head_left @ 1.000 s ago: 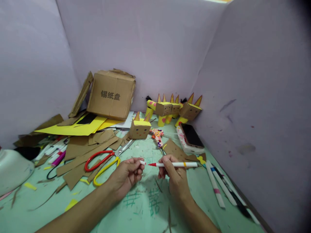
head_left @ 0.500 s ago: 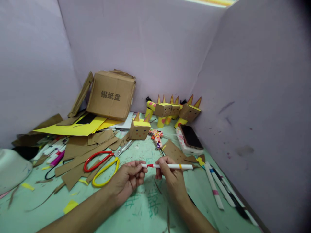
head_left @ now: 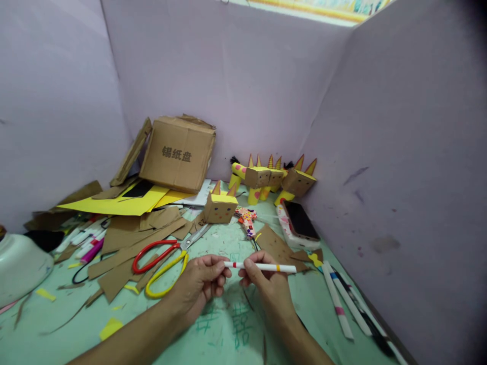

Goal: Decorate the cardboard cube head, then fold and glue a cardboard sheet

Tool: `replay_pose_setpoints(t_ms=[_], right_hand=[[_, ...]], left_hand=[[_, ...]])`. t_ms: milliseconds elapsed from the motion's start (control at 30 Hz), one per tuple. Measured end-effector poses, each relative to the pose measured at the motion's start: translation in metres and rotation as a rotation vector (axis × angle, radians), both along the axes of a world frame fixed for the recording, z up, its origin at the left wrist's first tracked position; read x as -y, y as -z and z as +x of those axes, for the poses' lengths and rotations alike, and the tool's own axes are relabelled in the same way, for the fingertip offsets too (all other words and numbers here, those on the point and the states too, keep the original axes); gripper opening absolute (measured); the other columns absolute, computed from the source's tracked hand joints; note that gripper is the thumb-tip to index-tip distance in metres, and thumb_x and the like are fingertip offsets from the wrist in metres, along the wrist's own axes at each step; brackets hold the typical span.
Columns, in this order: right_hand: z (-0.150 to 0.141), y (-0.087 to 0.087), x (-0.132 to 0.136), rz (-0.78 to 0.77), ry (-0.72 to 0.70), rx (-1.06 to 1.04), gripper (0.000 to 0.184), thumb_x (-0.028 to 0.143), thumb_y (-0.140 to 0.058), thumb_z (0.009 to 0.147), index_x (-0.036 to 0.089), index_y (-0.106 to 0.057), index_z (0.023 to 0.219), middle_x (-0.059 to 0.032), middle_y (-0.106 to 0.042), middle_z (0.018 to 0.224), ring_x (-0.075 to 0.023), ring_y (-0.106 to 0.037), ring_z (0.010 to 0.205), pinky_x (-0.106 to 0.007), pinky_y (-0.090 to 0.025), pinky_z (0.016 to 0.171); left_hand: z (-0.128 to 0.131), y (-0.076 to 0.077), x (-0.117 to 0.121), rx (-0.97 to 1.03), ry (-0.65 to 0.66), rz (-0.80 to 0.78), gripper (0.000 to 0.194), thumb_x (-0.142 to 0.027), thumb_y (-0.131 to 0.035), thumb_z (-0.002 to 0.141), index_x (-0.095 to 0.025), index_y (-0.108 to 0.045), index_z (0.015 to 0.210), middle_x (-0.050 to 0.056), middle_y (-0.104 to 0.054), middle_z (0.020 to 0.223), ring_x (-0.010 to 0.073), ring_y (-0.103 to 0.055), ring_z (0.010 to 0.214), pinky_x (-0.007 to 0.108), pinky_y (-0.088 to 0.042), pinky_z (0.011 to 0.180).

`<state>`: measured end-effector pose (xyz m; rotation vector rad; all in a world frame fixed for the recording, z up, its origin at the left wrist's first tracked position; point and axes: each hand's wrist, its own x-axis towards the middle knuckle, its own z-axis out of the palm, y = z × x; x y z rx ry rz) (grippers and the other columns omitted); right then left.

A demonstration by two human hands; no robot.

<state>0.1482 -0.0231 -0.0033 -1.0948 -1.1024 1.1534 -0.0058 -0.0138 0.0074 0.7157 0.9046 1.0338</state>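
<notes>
The white, red-banded marker (head_left: 268,267) is nearly level

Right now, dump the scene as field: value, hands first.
left hand: pinching the red-banded end of a white marker
right hand: gripping the same marker's barrel
marker pose: roughly level, spanning both hands; orange band toward the right end; no red tip showing
scissors: red and yellow handles, left of the hands, on cardboard scraps
cardboard head: yellow top, two pointed pieces, beyond the hands
phone: back right, on a white object
other markers: lying right of the right hand
</notes>
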Motion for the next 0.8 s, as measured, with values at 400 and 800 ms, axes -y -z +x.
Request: replay_pose_setpoints(t_ms=[400, 800], right_hand=[[-0.014, -0.002, 0.005, -0.131, -0.223, -0.503, 0.041, 0.045, -0.079, 0.067, 0.018, -0.048, 0.066, 0.0057, -0.059, 0.051, -0.0059, -0.050, 0.044, -0.021, -0.049, 0.052], [0.015, -0.019, 0.017, 0.014, -0.028, 0.043, 0.036, 0.054, -0.067, 0.074, 0.019, -0.055, 0.075, 0.0047, -0.058, 0.051, -0.0112, -0.056, 0.046, -0.024, -0.048, 0.051]], left_hand=[[-0.008, 0.007, 0.016, -0.774, -0.040, 0.768, 0.035, -0.047, -0.045, 0.085, -0.020, -0.054, 0.064, 0.000, -0.051, 0.055, 0.0159, -0.043, 0.052, 0.029, -0.024, 0.056], [-0.010, 0.014, 0.008, -0.980, 0.037, 0.835, 0.039, -0.047, -0.032, 0.093, -0.023, -0.052, 0.117, -0.007, -0.058, 0.058, 0.0148, -0.054, 0.050, 0.024, -0.037, 0.052]])
